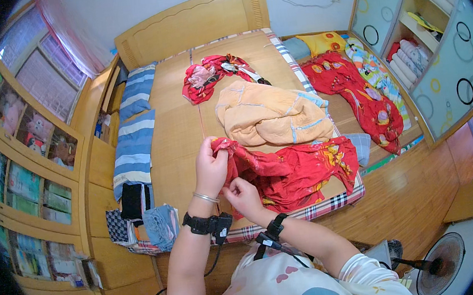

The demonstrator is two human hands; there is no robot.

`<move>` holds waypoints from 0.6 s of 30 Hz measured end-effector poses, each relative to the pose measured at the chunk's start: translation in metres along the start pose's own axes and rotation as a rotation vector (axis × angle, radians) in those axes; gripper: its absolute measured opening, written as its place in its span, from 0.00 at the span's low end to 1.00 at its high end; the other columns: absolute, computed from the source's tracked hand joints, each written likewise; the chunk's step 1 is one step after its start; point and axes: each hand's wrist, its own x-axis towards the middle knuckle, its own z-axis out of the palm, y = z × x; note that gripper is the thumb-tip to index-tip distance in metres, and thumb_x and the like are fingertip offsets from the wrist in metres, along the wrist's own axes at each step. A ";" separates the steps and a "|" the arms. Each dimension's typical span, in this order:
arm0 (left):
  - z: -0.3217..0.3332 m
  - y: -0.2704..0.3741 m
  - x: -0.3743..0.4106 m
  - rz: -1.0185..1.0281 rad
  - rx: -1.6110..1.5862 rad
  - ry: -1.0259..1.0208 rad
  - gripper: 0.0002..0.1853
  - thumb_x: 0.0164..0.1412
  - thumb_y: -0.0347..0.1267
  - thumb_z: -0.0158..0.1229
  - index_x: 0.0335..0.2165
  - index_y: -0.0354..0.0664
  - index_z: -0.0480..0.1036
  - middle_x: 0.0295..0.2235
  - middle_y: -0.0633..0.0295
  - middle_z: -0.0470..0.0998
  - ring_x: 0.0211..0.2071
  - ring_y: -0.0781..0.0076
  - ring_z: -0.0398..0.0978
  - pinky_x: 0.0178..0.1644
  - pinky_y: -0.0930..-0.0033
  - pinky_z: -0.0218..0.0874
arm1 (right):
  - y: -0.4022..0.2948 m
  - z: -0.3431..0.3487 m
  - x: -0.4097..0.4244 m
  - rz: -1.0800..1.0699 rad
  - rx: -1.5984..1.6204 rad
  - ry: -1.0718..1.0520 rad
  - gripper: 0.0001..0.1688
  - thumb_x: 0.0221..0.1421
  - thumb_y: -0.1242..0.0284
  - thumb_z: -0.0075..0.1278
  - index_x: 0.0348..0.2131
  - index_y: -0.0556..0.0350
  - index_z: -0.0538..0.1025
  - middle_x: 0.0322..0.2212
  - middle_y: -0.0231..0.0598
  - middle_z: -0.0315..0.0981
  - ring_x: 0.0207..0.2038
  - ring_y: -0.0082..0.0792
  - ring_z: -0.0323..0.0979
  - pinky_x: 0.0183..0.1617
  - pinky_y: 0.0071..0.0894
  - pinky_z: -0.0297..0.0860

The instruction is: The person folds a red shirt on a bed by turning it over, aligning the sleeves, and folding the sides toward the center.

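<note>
My left hand [212, 167] grips a raised edge of a red floral cloth [281, 173] above the near part of the bed. Lower and to the right, my right hand [243, 198] has its fingers pinched at the same cloth's left edge; its fingertips are partly hidden. The rest of the cloth lies crumpled toward the bed's front right corner. Just beyond it rests a bunched peach quilt [271, 114] with light blue trim. Another crumpled red patterned cloth [200, 85] lies farther up the bed.
Blue-and-white striped pillows [136, 144] line the bed's left side. Folded jeans [161, 227] and dark clothes [132, 202] sit at its near left corner. Right of the bed lies more red bedding [355, 93], before a sliding-door wardrobe [449, 97]. A fan [440, 264] stands at lower right.
</note>
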 end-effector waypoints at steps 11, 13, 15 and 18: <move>0.004 0.020 -0.014 -0.011 -0.129 -0.066 0.04 0.59 0.22 0.50 0.35 0.37 0.68 0.32 0.66 0.73 0.34 0.81 0.70 0.40 0.76 0.64 | 0.055 0.000 0.033 0.032 -0.027 0.346 0.23 0.46 0.75 0.50 0.44 0.65 0.69 0.38 0.66 0.71 0.43 0.62 0.69 0.47 0.47 0.66; -0.007 0.019 -0.007 0.027 -0.106 -0.019 0.05 0.59 0.21 0.49 0.36 0.38 0.68 0.32 0.66 0.73 0.34 0.81 0.70 0.40 0.77 0.64 | 0.065 -0.009 0.038 0.134 -0.027 0.269 0.22 0.46 0.77 0.47 0.43 0.63 0.70 0.37 0.65 0.72 0.42 0.62 0.69 0.47 0.48 0.66; -0.023 0.021 -0.001 0.023 -0.112 0.092 0.06 0.60 0.21 0.48 0.36 0.38 0.68 0.33 0.66 0.73 0.34 0.81 0.70 0.40 0.77 0.64 | 0.066 -0.015 0.029 0.038 -0.026 0.234 0.14 0.46 0.74 0.50 0.36 0.60 0.71 0.30 0.56 0.73 0.36 0.54 0.72 0.41 0.43 0.67; -0.058 -0.001 0.010 0.041 -0.211 0.313 0.07 0.60 0.20 0.46 0.36 0.39 0.68 0.34 0.66 0.73 0.35 0.80 0.70 0.41 0.77 0.63 | 0.061 -0.031 0.013 0.059 -0.007 -0.103 0.12 0.46 0.71 0.54 0.27 0.58 0.66 0.21 0.45 0.66 0.27 0.38 0.68 0.35 0.36 0.66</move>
